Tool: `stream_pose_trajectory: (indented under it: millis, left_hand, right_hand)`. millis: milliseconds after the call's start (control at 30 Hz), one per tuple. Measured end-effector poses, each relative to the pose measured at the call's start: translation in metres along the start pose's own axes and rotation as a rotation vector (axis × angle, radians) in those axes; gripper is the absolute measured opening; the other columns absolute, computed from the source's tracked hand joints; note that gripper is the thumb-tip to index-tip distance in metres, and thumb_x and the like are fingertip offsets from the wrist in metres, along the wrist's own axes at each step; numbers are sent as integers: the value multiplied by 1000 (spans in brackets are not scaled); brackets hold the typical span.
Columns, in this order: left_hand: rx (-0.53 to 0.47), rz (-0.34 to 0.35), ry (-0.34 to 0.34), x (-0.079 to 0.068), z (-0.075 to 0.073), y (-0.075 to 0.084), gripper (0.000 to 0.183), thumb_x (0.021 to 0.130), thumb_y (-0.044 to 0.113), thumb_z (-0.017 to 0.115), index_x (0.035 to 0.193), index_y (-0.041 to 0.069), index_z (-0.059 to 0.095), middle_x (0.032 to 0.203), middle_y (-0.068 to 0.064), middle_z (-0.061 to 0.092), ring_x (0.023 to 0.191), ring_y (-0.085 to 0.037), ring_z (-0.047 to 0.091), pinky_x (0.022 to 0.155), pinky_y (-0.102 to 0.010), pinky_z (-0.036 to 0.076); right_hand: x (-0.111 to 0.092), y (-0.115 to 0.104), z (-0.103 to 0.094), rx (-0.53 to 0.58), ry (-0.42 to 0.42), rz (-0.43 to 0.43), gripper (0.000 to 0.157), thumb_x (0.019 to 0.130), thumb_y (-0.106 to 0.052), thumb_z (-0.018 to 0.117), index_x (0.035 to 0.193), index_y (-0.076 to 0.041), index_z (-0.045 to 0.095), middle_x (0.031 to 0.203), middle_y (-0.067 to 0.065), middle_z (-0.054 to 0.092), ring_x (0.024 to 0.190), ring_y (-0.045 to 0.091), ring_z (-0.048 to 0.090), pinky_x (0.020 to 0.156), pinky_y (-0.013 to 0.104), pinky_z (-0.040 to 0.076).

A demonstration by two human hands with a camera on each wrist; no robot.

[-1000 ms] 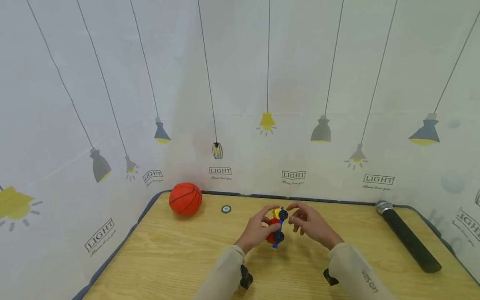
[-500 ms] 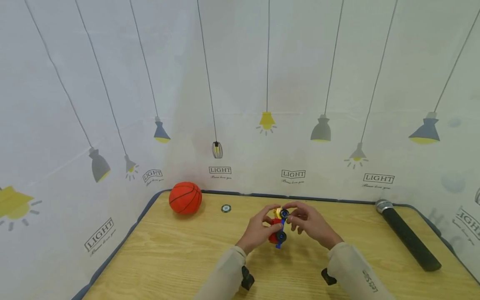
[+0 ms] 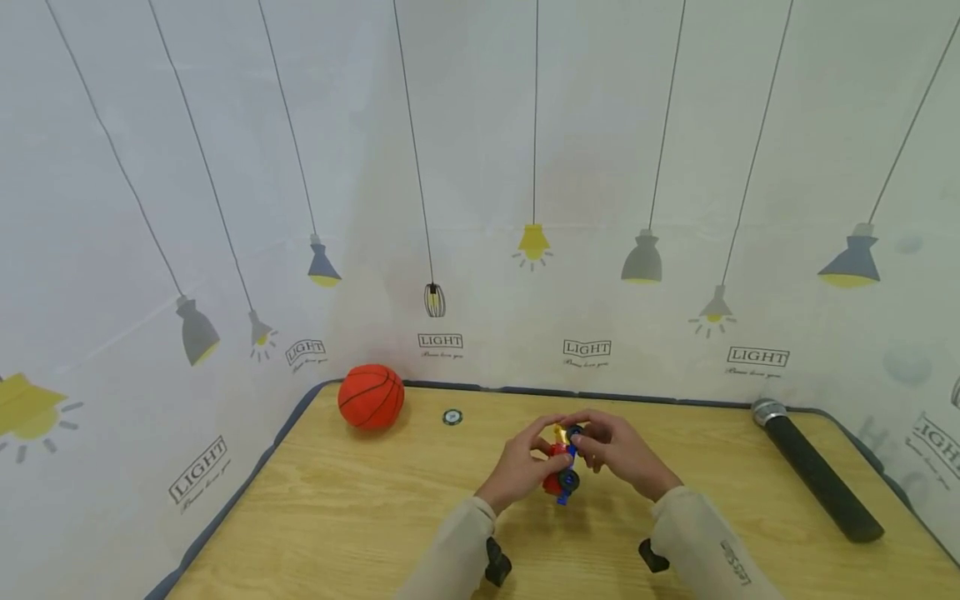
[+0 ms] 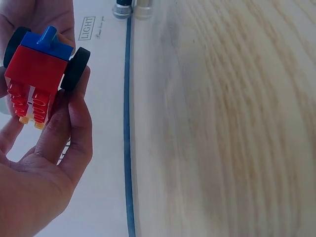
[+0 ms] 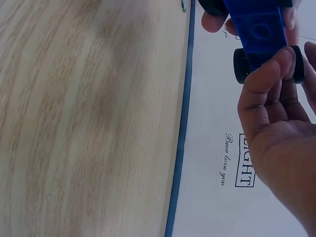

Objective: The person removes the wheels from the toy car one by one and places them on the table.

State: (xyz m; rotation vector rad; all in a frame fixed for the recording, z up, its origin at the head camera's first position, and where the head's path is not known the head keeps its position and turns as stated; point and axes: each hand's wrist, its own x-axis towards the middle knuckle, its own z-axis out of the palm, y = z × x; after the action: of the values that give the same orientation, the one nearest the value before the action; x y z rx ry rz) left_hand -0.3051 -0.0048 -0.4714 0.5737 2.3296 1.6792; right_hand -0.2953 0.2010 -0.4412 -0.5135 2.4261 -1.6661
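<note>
A small toy car point(image 3: 557, 484) built of red, yellow and blue bricks is held above the table, tilted on its side. My left hand point(image 3: 517, 472) grips its red body between thumb and fingers. At the car's far end, my right hand point(image 3: 621, 452) pinches it by a black wheel point(image 3: 574, 435). In the left wrist view, the red bricks point(image 4: 37, 69) show studs, and a blue hitch point(image 4: 48, 37) sticks out between two black wheels. The right wrist view shows the blue underside point(image 5: 259, 32), with the right thumb against it near a wheel.
A red toy basketball point(image 3: 371, 397) sits at the table's back left, with a round chip point(image 3: 452, 417) to its right. A black microphone point(image 3: 817, 471) lies along the right side. A lamp-printed white sheet point(image 3: 480, 208) rises behind the wooden table point(image 3: 337, 517).
My right hand has closed in from beside the car to take hold of its far wheel. The car has shifted slightly right and toward me in the left hand's grip.
</note>
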Motion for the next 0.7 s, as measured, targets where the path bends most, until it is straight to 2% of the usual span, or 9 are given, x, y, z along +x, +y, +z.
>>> stream_pose_trajectory:
  millis: [200, 300, 467, 700]
  left_hand:
    - [-12, -5, -6, 0, 0, 0, 52, 94, 34, 71, 141, 40, 51, 104, -8, 67, 81, -13, 63, 68, -27, 50]
    - [-21, -11, -6, 0, 0, 0, 52, 94, 34, 70, 142, 40, 50, 103, -7, 67, 82, -13, 63, 68, -27, 50]
    - [-66, -18, -17, 0, -1, -1, 53, 94, 33, 71, 143, 38, 50, 101, -6, 64, 84, -13, 63, 73, -29, 56]
    - [-172, -47, -38, 2, -2, -6, 53, 93, 33, 72, 142, 37, 52, 96, -4, 60, 83, -13, 63, 77, -30, 59]
  right_hand:
    - [0, -1, 1, 4, 11, 10, 33, 102, -17, 58, 132, -6, 59, 90, 12, 63, 71, 18, 55, 64, 32, 52]
    - [0, -1, 2, 6, 8, 9, 32, 102, -16, 57, 132, -6, 59, 99, 16, 65, 72, 18, 56, 64, 30, 52]
    - [2, -4, 2, 10, -7, -1, 34, 102, -15, 57, 134, -3, 57, 116, 21, 64, 74, 18, 56, 67, 29, 52]
    - [1, -9, 2, 16, -38, -3, 32, 101, -14, 58, 131, -2, 57, 110, 18, 67, 73, 17, 58, 67, 30, 53]
